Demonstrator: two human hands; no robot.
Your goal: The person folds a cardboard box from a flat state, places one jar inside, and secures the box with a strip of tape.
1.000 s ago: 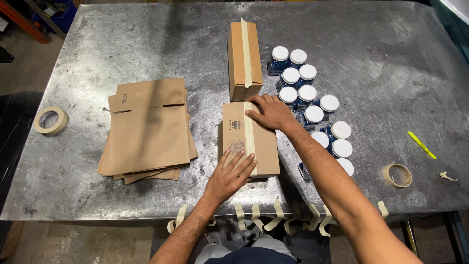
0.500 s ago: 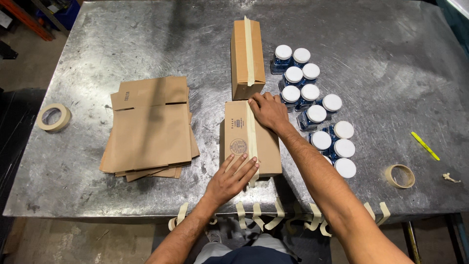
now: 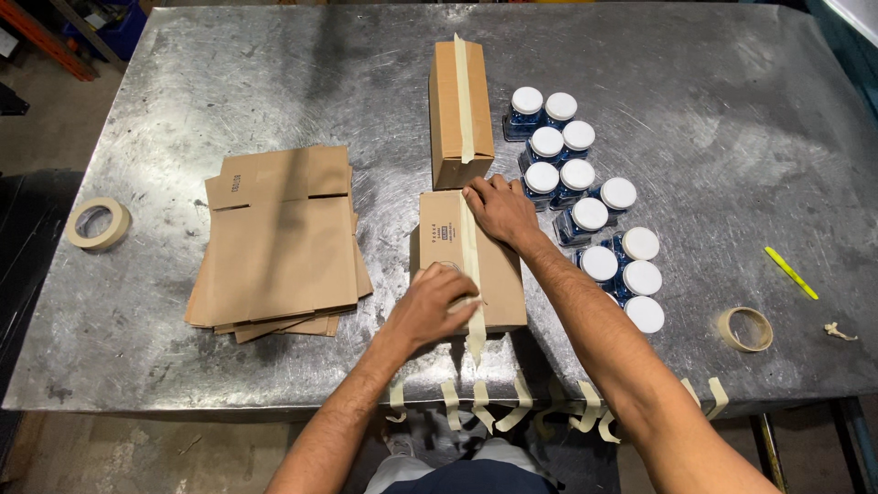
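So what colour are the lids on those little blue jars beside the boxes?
White, on all the small blue jars; the head view shows them clearly.

A packing workshop: scuffed steel table [image 3: 229, 82], stack of flat cartons [image 3: 279, 242], 2 masking-tape rolls [image 3: 96, 222], cut tape strips [image 3: 512, 407] along its edge, concrete floor [image 3: 46, 137]

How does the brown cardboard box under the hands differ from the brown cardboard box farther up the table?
The near brown cardboard box has both hands on it, left hand and right hand; the far brown cardboard box stands untouched. The near box's tape strip overhangs its edge. Both carry masking tape lengthwise.
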